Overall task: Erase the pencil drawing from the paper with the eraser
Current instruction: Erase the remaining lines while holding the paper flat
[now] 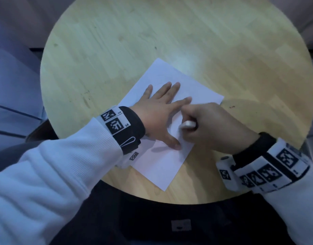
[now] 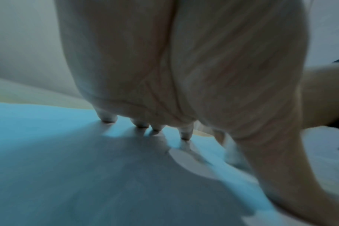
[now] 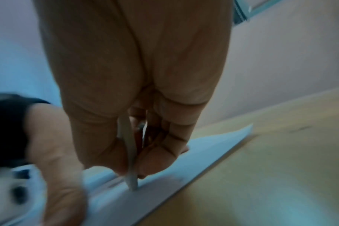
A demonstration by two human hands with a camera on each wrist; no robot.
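A white sheet of paper lies tilted on the round wooden table. My left hand lies flat on the paper with fingers spread, pressing it down; its fingertips touch the sheet. My right hand pinches a flat white eraser between thumb and fingers. The eraser stands on its edge with its tip on the paper, just right of the left thumb. Faint pencil lines show near the paper's far corner; the drawing under the hands is hidden.
The table edge runs close to my body, and the paper's near corner almost reaches it. Bare wood lies right of the sheet. Grey cushions sit beyond the table's left side.
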